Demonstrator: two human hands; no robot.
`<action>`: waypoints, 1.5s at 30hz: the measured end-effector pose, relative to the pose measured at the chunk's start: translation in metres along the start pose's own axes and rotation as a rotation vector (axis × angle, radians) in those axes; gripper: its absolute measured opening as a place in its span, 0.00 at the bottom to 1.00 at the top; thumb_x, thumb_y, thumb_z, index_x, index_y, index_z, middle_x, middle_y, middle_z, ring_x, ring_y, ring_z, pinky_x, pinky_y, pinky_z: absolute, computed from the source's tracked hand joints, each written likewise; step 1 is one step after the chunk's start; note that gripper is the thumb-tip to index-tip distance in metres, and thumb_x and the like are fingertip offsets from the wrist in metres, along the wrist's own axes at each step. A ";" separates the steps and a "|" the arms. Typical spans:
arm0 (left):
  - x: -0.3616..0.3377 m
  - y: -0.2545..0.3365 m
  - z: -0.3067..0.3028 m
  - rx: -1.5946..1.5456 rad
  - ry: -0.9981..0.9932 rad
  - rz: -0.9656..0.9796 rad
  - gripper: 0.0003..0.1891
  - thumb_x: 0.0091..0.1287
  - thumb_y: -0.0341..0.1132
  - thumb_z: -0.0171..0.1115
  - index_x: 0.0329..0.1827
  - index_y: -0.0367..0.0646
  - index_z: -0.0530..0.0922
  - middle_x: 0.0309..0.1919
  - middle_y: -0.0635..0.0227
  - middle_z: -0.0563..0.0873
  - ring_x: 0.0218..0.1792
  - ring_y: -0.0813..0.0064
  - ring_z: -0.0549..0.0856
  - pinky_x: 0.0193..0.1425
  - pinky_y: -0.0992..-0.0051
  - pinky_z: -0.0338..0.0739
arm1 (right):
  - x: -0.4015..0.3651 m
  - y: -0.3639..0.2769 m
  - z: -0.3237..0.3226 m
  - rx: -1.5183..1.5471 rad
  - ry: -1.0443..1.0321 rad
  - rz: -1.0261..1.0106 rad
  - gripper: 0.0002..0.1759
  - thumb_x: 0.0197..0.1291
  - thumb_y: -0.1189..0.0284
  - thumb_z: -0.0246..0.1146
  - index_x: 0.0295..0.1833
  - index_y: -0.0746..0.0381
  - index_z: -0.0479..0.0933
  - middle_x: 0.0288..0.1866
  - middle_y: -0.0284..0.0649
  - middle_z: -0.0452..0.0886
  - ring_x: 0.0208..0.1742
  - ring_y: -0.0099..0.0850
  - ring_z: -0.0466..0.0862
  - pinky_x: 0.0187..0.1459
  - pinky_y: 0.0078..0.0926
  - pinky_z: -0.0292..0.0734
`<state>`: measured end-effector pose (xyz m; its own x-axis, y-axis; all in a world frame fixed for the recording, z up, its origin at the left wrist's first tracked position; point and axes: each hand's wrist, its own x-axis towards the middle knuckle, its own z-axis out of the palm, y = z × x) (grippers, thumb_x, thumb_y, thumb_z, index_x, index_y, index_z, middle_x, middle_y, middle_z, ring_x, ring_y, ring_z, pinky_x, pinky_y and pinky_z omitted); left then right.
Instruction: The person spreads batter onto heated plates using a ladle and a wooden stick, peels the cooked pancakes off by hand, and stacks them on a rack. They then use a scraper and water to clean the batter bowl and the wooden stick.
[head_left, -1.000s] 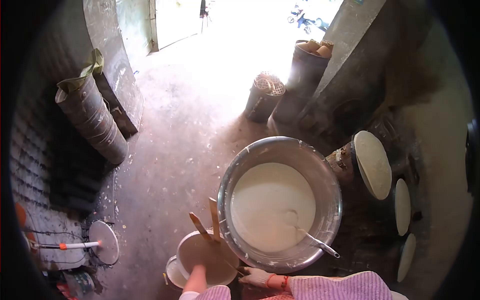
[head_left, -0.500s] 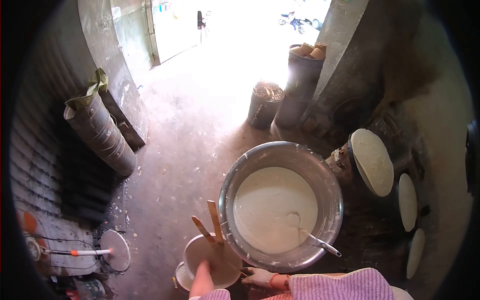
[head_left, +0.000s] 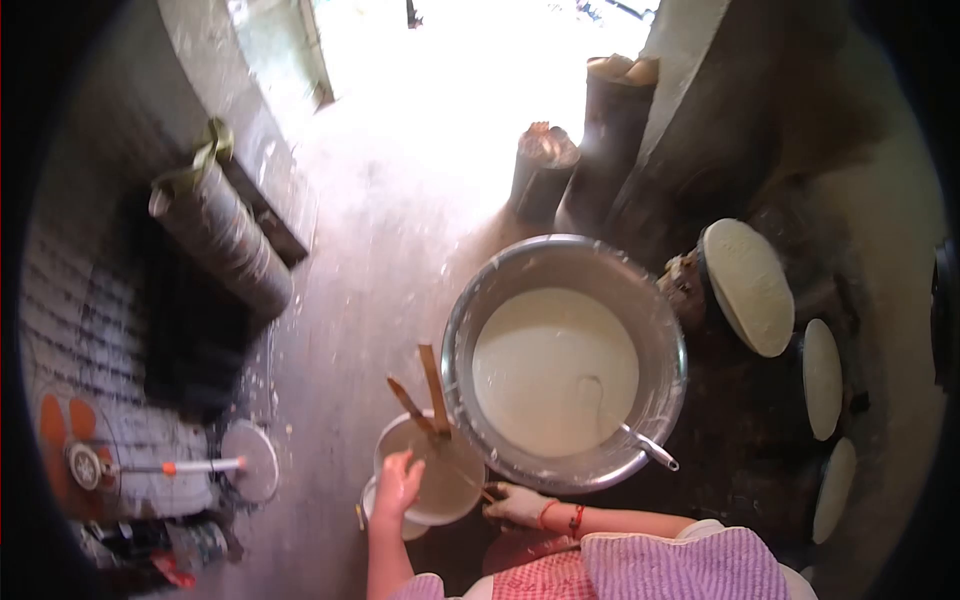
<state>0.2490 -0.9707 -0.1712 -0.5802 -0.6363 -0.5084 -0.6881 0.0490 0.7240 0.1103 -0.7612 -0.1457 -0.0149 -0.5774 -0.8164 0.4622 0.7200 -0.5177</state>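
Note:
My left hand (head_left: 397,482) is raised over the near left side of a pale bucket (head_left: 385,440), its fingers loosely bent and apart, with nothing visible in them. Cloudy grayish liquid (head_left: 445,485) fills the bucket. Two flat wooden sticks (head_left: 430,385) lean out over its far rim. My right hand (head_left: 518,506), whitish as if gloved or coated, is at the right rim, its fingers closed on the end of a thin stick-like handle (head_left: 487,494) that reaches into the bucket. Beside it stands a large metal basin (head_left: 660,330) of white batter-like liquid (head_left: 550,370), with a metal-handled ladle (head_left: 650,448) resting in it.
Round pale lids (head_left: 750,285) line the dark right side. Two tall dark containers (head_left: 545,175) stand near the bright doorway. At the left, a gray cylinder (head_left: 225,235) leans by the wall, and a white-shafted tool with a round disc (head_left: 250,465) sits lower down.
My left hand has risen out of the bucket, where it was dipped in. My right hand stays at the rim. The camera view has tilted down, shifting the scene upward.

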 end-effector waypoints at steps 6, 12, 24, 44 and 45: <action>0.029 -0.037 0.008 -0.386 -0.152 -0.112 0.26 0.70 0.29 0.58 0.72 0.43 0.67 0.56 0.61 0.82 0.47 0.73 0.86 0.36 0.76 0.83 | 0.002 -0.001 0.008 0.028 0.012 0.071 0.34 0.59 0.72 0.64 0.72 0.60 0.63 0.44 0.38 0.82 0.23 0.21 0.77 0.24 0.20 0.74; 0.016 -0.024 0.009 -0.612 -0.073 0.069 0.30 0.65 0.25 0.61 0.72 0.46 0.68 0.66 0.59 0.74 0.60 0.64 0.80 0.61 0.68 0.76 | 0.011 0.001 0.008 0.059 0.054 0.108 0.33 0.62 0.71 0.63 0.72 0.59 0.61 0.39 0.37 0.81 0.25 0.22 0.78 0.24 0.19 0.74; 0.041 -0.038 0.009 -0.787 0.089 -0.479 0.30 0.68 0.59 0.59 0.57 0.40 0.79 0.58 0.56 0.81 0.66 0.57 0.74 0.63 0.48 0.70 | 0.023 0.059 -0.037 -0.480 -0.146 -0.304 0.58 0.53 0.56 0.70 0.80 0.57 0.40 0.77 0.44 0.60 0.76 0.47 0.61 0.74 0.41 0.57; -0.212 0.252 -0.008 0.196 -1.794 1.026 0.13 0.61 0.28 0.69 0.49 0.35 0.84 0.37 0.59 0.85 0.38 0.64 0.84 0.42 0.69 0.76 | -0.143 0.500 0.071 0.960 1.116 -0.325 0.22 0.64 0.78 0.61 0.63 0.59 0.69 0.44 0.39 0.81 0.29 0.32 0.84 0.25 0.32 0.82; -0.243 0.248 0.008 0.219 -1.816 1.032 0.13 0.61 0.28 0.69 0.49 0.35 0.84 0.37 0.59 0.85 0.38 0.64 0.84 0.42 0.69 0.76 | -0.142 0.518 0.105 0.996 1.197 -0.271 0.15 0.62 0.74 0.66 0.53 0.64 0.79 0.45 0.35 0.84 0.43 0.23 0.83 0.46 0.24 0.80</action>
<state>0.2157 -0.7981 0.1284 -0.2735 0.9591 0.0730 0.1373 -0.0362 0.9899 0.4444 -0.3467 -0.2712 -0.6302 0.3313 -0.7022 0.6961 -0.1596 -0.7000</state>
